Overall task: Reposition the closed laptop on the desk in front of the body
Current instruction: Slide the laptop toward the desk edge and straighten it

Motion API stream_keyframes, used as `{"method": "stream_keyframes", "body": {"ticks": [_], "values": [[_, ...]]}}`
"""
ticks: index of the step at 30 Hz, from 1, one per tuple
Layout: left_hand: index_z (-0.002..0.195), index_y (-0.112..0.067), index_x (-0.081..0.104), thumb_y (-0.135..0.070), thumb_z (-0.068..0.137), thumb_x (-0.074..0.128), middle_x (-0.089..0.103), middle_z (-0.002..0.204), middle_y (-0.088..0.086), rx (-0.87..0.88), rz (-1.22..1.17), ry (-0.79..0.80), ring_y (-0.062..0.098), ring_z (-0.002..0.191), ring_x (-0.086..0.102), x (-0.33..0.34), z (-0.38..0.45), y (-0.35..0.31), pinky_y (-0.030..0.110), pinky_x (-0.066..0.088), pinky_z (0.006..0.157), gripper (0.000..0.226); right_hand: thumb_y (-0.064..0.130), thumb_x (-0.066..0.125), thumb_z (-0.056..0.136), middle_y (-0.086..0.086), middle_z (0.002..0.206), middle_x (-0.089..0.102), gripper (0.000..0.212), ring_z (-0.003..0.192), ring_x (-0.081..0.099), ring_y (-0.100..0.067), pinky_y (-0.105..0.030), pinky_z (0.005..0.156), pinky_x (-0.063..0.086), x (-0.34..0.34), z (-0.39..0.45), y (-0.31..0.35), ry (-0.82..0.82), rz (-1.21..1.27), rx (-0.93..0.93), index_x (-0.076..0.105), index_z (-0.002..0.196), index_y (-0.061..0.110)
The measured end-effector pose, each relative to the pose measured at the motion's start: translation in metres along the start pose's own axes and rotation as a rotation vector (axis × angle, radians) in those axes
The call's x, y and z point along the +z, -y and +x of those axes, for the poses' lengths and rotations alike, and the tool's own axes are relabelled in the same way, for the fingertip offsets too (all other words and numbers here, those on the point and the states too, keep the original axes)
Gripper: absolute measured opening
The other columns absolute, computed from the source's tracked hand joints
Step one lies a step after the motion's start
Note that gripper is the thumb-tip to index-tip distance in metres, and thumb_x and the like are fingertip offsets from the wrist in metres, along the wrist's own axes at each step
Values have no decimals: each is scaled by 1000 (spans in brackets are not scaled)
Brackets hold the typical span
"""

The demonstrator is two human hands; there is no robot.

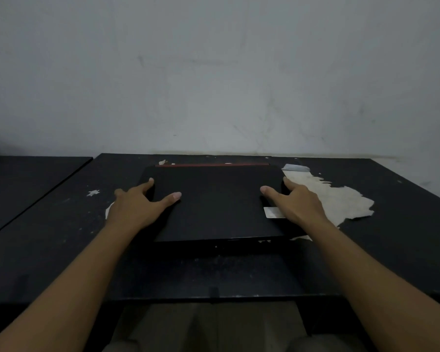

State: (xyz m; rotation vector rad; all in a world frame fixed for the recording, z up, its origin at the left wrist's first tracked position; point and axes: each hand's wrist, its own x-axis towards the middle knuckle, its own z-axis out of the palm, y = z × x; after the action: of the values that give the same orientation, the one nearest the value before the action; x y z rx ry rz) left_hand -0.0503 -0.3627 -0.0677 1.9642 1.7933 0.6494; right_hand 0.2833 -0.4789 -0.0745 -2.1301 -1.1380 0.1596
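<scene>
A closed black laptop [217, 207] with a red strip along its far edge lies flat on the black desk [61, 224], near the wall. My left hand [135, 203] grips its left side, thumb on the lid and fingers wrapped over the edge. On the right side my right hand [296, 201] holds it the same way, thumb on top, fingers down the edge. A small white sticker [271, 212] shows on the lid beside my right thumb.
The desk's black coating has peeled off in a large pale patch [341, 199] right of the laptop. A grey wall [214, 85] stands just behind the desk. A second black desk [23, 179] adjoins on the left. My knees show below the front edge [214, 298].
</scene>
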Motion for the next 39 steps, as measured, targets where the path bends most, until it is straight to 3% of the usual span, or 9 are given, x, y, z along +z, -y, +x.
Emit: {"method": "stream_keyframes", "body": {"ticks": [3,6,9,14,18,26,39], "values": [[154,-48,36,-102,50,52,32,159,23,10,-42,-11,41,146,32,-5,-24,0,57,37,109,118,87,52,71,3,145,55,100,130,51,-27,-40,92,41,-13,-21,-4,-16,-1,15,43,152,29],[153,-49,37,-101,50,56,28,158,23,17,-67,-18,44,142,38,-11,-46,-1,57,38,109,117,86,54,72,3,144,56,98,129,52,-27,-37,86,38,-21,-39,-10,-36,25,11,44,151,29],[153,-47,38,-98,52,58,28,159,22,32,-74,-19,41,145,34,-13,-64,0,57,37,110,115,87,55,70,3,145,55,101,130,51,-27,-38,85,38,-27,-54,-17,-42,36,23,43,151,29],[154,-42,39,-92,59,63,29,163,17,53,-91,13,33,151,25,-8,-80,2,54,34,112,110,86,55,70,1,149,51,103,133,48,-29,-46,100,41,-31,-71,-28,-10,39,51,42,153,28],[155,-39,39,-89,59,67,30,163,15,53,-100,84,34,150,28,-1,-84,5,55,34,116,112,87,56,67,1,149,51,104,133,48,-29,-43,97,41,-29,-80,-38,4,46,82,43,152,28],[153,-43,41,-101,39,61,53,145,19,22,-96,181,35,137,47,8,-81,12,55,43,109,129,85,56,70,-1,150,51,101,133,48,-30,-44,99,42,-18,-84,-51,20,4,105,43,152,26],[157,-44,31,-111,40,31,47,154,14,77,216,236,33,139,46,9,-62,4,51,44,108,135,83,44,82,-4,153,46,96,134,46,-31,-45,100,40,-14,-73,-50,127,-199,87,31,157,25]]}}
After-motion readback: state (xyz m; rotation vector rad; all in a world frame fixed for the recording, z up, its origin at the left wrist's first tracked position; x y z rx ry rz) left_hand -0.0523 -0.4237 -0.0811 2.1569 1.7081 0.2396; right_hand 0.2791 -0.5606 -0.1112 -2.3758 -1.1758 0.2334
